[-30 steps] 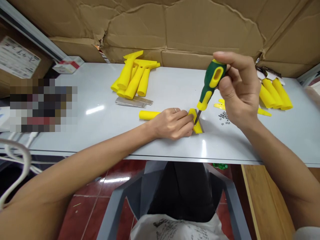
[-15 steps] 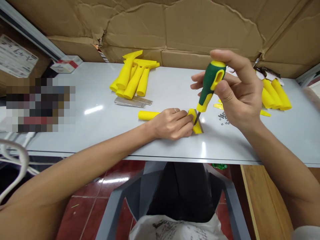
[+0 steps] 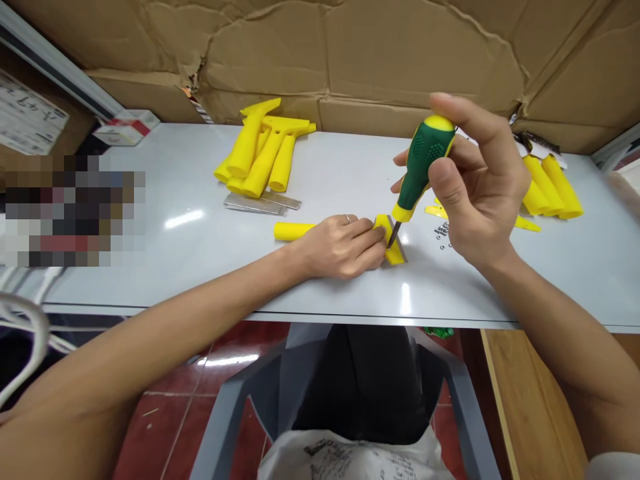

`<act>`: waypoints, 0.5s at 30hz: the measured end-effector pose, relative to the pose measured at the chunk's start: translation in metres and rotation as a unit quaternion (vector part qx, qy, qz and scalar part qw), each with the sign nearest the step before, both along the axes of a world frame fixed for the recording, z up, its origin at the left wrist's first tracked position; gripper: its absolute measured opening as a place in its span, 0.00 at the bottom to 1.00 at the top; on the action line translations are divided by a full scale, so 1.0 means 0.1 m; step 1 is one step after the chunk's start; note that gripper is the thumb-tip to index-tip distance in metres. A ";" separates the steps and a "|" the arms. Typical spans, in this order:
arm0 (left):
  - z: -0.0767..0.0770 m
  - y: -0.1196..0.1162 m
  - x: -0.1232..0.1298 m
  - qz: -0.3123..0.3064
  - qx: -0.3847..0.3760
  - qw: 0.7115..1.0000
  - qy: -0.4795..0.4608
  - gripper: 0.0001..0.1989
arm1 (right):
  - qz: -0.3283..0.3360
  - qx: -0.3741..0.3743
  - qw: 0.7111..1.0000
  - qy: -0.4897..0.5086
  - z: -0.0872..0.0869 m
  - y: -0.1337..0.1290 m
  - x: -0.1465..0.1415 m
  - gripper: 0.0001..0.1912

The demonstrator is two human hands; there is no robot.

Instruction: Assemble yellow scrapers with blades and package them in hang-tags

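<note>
My left hand [image 3: 345, 248] is wrapped round a yellow scraper [image 3: 294, 231] lying flat on the table; its handle sticks out to the left. The wide head, with a thin metal blade [image 3: 400, 248] along its edge, shows past my fingers on the right. In my right hand [image 3: 483, 177] is a green and yellow screwdriver [image 3: 424, 160], gripped by thumb and fingers with the index finger on its butt end. It leans with its tip down on the scraper head. Whether a screw sits under the tip is too small to tell.
Several yellow scraper handles [image 3: 263, 153] are piled at back left, with metal blades [image 3: 257, 203] before them. Small screws and nuts [image 3: 443, 230], flat yellow pieces [image 3: 527, 225] and yellow handles [image 3: 553, 187] lie right. Cardboard [image 3: 265, 50] backs the table [image 3: 180, 257]; a small box [image 3: 127, 127] stands left.
The screwdriver's handle has turned about its axis, its yellow slot now out of sight. My right hand has shifted slightly. The left hand still holds the scraper in place.
</note>
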State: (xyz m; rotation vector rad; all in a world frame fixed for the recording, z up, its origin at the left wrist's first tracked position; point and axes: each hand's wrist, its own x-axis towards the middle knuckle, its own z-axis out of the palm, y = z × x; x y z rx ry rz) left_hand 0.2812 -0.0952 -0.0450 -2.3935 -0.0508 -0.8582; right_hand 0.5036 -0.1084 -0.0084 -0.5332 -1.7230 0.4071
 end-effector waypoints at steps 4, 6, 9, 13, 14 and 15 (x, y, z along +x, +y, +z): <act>0.00 0.03 -0.03 0.030 -0.002 0.999 0.019 0.10 | -0.036 0.006 0.999 -0.001 -0.02 0.04 0.03 0.22; -0.01 0.05 -0.05 0.045 -0.007 0.998 0.037 0.08 | -0.049 -0.001 0.999 -0.006 -0.05 0.05 0.04 0.23; -0.01 0.06 -0.07 0.059 -0.026 0.996 0.057 0.08 | -0.061 -0.011 0.998 -0.011 -0.10 0.07 0.07 0.25; 0.00 0.07 -0.06 0.054 -0.058 0.995 0.061 0.08 | -0.072 -0.005 0.997 -0.016 -0.15 0.11 0.10 0.27; 0.00 0.07 -0.05 0.052 -0.070 0.994 0.064 0.09 | -0.073 -0.002 0.997 -0.017 -0.16 0.12 0.10 0.27; 0.01 0.07 -0.05 0.052 -0.083 0.993 0.067 0.09 | -0.074 0.003 0.997 -0.016 -0.16 0.13 0.11 0.27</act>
